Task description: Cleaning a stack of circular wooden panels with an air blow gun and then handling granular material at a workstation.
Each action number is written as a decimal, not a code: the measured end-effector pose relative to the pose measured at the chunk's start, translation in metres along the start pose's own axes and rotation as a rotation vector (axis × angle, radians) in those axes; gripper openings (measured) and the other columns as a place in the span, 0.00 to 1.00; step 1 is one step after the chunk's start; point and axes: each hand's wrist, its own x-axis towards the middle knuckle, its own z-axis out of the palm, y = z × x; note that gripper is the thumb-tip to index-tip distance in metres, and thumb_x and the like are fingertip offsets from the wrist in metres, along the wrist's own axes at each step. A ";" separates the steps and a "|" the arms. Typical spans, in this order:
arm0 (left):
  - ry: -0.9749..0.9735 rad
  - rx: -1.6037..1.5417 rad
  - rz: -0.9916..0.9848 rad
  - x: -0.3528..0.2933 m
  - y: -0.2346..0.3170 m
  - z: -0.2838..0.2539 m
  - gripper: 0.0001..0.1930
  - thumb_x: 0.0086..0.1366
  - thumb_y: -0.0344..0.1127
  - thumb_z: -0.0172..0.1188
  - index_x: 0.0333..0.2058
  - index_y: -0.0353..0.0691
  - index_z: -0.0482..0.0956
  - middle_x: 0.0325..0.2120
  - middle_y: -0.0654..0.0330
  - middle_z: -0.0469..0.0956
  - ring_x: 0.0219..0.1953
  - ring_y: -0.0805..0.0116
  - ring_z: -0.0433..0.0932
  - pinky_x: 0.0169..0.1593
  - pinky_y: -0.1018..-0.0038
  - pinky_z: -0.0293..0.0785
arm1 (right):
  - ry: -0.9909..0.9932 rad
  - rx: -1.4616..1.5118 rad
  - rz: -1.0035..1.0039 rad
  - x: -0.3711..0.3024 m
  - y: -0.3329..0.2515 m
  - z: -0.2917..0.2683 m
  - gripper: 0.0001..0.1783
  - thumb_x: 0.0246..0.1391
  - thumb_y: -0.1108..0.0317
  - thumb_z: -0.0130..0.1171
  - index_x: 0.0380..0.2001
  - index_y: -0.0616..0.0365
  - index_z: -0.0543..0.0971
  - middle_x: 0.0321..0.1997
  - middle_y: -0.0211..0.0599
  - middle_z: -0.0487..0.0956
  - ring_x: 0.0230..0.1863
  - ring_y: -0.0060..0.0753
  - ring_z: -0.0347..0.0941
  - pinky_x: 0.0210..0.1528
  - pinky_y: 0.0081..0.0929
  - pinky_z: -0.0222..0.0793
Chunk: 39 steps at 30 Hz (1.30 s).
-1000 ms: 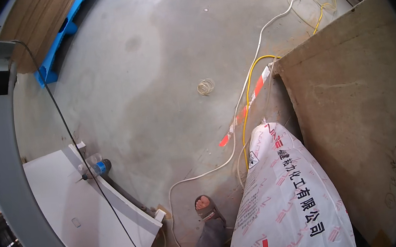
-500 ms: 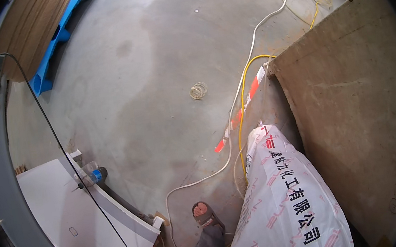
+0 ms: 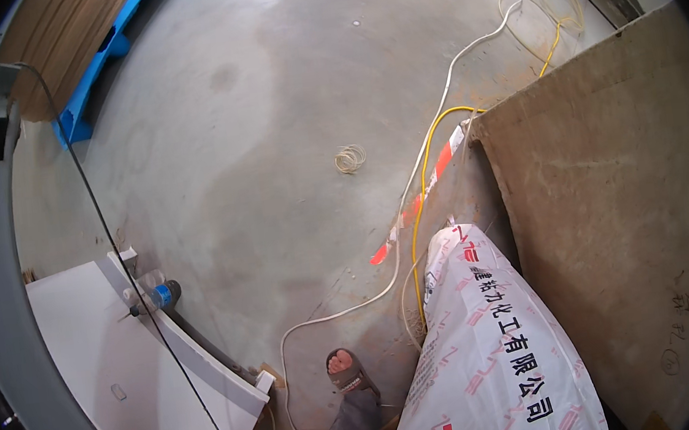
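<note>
Neither my left hand nor my right hand shows in the head view. A large white plastic sheet or bag with red and black print fills the lower right, tapering away from me; what holds it, if anything, is hidden. To its left my foot in a dark open-toed sandal stands on the floor, below a grey trouser leg. At the right a broad brown board stands beside the white plastic.
A white cable, a yellow cable and red-white tape cross the floor. A coil lies mid-floor. At left are a white panel, plastic bottles and stacked brown sheets on a blue pallet.
The view has shifted slightly, so the pallet, white panel and bottles sit a little higher or further left. The foot appears slightly further left. No hand has come into view.
</note>
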 end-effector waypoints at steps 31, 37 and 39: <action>0.266 0.213 0.610 -0.028 0.176 0.033 0.37 0.51 0.29 0.70 0.60 0.33 0.67 0.59 0.44 0.70 0.57 0.45 0.73 0.58 0.61 0.73 | -0.837 1.131 0.405 -0.485 0.079 -0.324 0.22 0.68 0.53 0.49 0.49 0.60 0.79 0.46 0.39 0.84 0.43 0.37 0.82 0.51 0.38 0.80; 0.414 0.348 0.801 -0.011 0.185 0.072 0.47 0.46 0.31 0.68 0.66 0.31 0.58 0.64 0.46 0.62 0.69 0.46 0.58 0.70 0.56 0.57 | -0.925 1.151 0.406 -0.564 0.043 -0.387 0.23 0.67 0.50 0.52 0.51 0.59 0.78 0.48 0.40 0.83 0.46 0.37 0.82 0.50 0.38 0.80; 0.511 0.397 0.785 -0.020 0.191 0.077 0.48 0.44 0.32 0.69 0.66 0.31 0.58 0.64 0.46 0.62 0.69 0.46 0.59 0.71 0.57 0.57 | -0.978 1.197 0.369 -0.579 0.048 -0.399 0.24 0.67 0.49 0.51 0.52 0.59 0.78 0.48 0.40 0.83 0.47 0.37 0.82 0.51 0.38 0.80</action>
